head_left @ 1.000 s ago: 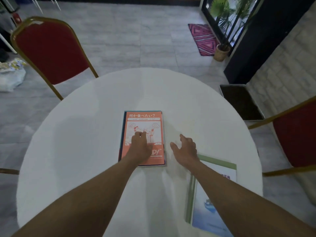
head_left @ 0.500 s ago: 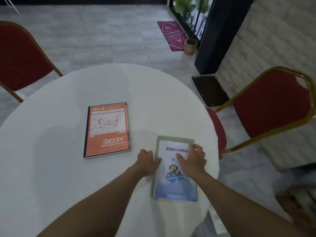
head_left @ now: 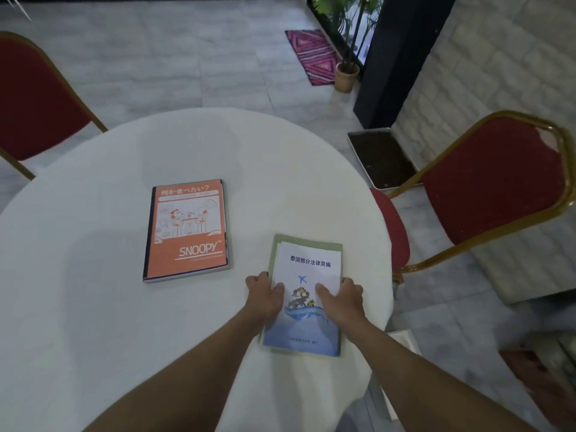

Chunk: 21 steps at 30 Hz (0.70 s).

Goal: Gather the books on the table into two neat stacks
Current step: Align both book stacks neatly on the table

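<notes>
Two hands frame one stack of books on the round white bench (head_left: 93, 307). The left hand (head_left: 264, 296) curls against the left edge of the blue-and-white booklet (head_left: 307, 269), thumb lying over its cover; its grip is partly closed on that edge. The right hand (head_left: 343, 299) presses on the right side of the same cover, fingers spread flat and wrapped slightly round the right edge, so that grip is loose, more a hold-down than a clasp. Beneath the booklet a green-edged book (head_left: 276, 247) shows along the left and far sides, slightly out of line with it. Well to the left of the left hand and a little beyond it lies the orange Snoopy book (head_left: 187, 232), flat and untouched, with darker book edges showing under it.
</notes>
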Tool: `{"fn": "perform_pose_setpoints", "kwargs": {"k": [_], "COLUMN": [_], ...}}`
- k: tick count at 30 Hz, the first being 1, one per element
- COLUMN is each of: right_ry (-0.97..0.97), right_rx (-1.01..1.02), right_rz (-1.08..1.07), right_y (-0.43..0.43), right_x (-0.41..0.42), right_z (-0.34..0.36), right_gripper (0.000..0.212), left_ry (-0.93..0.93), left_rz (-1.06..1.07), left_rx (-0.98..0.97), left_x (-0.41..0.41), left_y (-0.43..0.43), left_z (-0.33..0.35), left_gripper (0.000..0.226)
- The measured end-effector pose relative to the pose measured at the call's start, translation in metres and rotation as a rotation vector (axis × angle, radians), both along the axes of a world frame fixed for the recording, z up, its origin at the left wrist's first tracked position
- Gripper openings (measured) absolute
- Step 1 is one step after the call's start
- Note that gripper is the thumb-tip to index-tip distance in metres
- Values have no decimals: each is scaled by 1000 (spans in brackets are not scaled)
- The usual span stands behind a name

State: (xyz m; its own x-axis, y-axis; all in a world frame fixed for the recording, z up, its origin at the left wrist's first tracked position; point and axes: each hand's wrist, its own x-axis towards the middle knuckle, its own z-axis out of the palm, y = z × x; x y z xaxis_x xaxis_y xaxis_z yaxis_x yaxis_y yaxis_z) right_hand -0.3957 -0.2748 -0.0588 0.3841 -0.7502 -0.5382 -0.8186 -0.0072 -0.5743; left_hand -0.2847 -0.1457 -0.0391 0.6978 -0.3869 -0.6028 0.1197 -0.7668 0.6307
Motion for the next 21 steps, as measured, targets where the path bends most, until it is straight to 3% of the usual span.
{"fn": "perform_pose_setpoints", "kwargs": {"k": [10,21], "right_ry": [-212,-219], "right_rx": [31,31], "right_rz": [45,208], "right_y": [28,73], "right_x": [75,208], "right_z": [27,47], "right_gripper": [56,64], "left_ry": [-30,-121], "left_rz": [177,315], "left_rx": [-150,-104], "left_x": [61,179], "left_y": [37,92], "left_z": [22,28], "left_gripper": [35,40]}}
